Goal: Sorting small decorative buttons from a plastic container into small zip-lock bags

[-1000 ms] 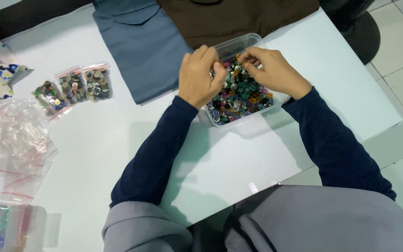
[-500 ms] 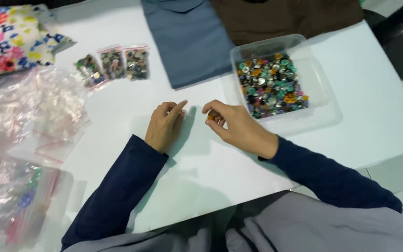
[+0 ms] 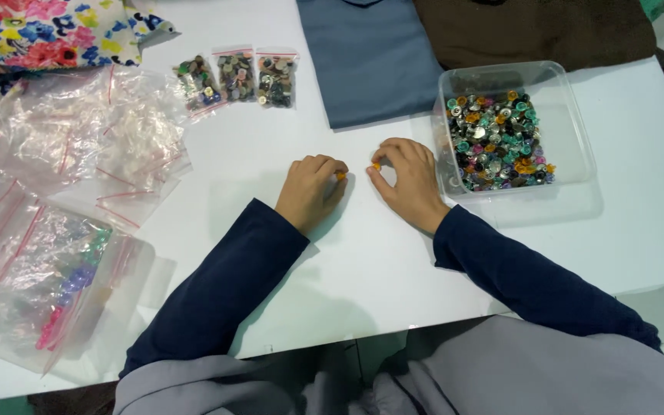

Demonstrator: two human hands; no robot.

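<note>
Orange bead (image 3: 340, 176) pinched at my left hand (image 3: 310, 190) fingertips; second orange bead (image 3: 376, 165) nipped by my right hand (image 3: 407, 183). Both hands curled narrow, near together on white table (image 3: 270, 184). Button tub (image 3: 512, 127) lay just right of right hand, nearer it.

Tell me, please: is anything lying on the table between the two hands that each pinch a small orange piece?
Nothing visible does. The left hand and the right hand rest on the white table, each pinching a small orange piece in its fingers, with only bare tabletop between them. The clear box of buttons sits beyond the right hand.
</note>
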